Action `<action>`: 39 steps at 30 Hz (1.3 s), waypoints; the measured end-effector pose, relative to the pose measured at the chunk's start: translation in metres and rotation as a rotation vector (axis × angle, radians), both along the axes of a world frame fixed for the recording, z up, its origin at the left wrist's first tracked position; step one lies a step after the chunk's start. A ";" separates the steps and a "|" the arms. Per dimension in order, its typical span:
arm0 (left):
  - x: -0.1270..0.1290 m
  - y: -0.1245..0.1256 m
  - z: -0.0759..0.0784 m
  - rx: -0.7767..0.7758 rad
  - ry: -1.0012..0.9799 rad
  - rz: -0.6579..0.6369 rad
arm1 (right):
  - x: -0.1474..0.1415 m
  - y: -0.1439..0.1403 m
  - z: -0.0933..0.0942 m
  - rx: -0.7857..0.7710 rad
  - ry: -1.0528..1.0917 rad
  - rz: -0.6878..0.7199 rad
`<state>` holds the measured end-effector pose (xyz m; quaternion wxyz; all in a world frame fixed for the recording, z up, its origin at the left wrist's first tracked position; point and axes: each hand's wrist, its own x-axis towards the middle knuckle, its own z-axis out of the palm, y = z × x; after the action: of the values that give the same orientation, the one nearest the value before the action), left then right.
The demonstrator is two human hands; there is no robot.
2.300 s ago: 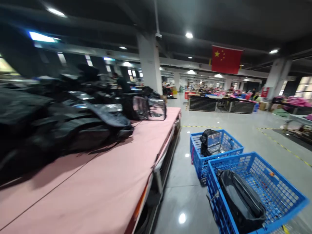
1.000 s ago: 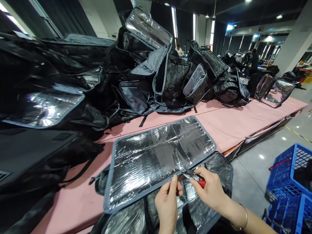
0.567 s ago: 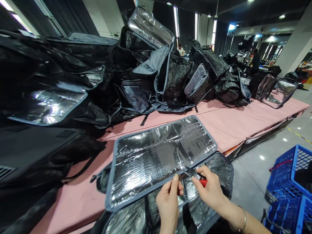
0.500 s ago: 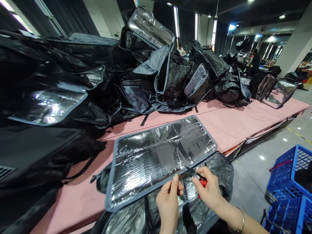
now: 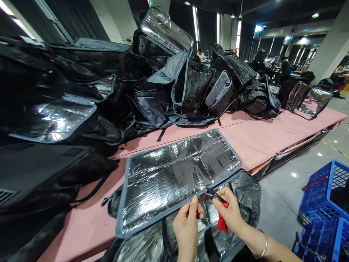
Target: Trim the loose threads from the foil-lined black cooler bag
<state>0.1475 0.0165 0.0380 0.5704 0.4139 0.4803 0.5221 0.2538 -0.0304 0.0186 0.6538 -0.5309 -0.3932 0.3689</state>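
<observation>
An insulated bag with a silver foil lining lies open in front of me. Its foil-lined lid, bound in grey along the edges, is folded back flat on the table. My left hand is closed, thumb and fingers pinching the lid's near edge. In my right hand are small black thread snips, wrapped in red at the handle. Their blades point left at the grey binding, just right of my left thumb. A red strip hangs below the right fingers.
Several black bags with foil or grey linings are heaped along the far side of the pink-covered table. A dark bag fills the left. Blue plastic crates stand on the floor at right. Two people are in the background.
The snips and my right hand have shifted slightly left along the lid's edge. More of the red strip now shows below my right hand. My left hand keeps its pinch.
</observation>
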 end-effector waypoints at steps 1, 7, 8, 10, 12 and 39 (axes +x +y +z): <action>0.000 0.000 0.000 -0.004 -0.005 0.000 | -0.001 0.000 0.000 0.005 -0.004 -0.002; 0.000 0.000 -0.001 0.002 0.007 -0.009 | -0.010 0.000 -0.004 0.008 -0.225 -0.095; 0.000 0.000 -0.001 0.005 0.012 -0.010 | -0.012 -0.001 -0.006 0.010 -0.249 -0.119; -0.001 0.000 -0.001 0.007 0.019 -0.013 | -0.014 -0.002 -0.007 0.013 -0.298 -0.164; 0.000 -0.001 -0.002 0.007 0.018 -0.017 | -0.013 -0.004 -0.008 0.025 -0.383 -0.192; -0.001 -0.003 -0.001 0.012 0.029 -0.005 | 0.007 -0.009 0.025 0.008 -0.635 0.040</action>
<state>0.1462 0.0137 0.0369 0.5620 0.4261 0.4845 0.5175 0.2605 -0.0389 0.0435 0.4931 -0.6091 -0.5894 0.1961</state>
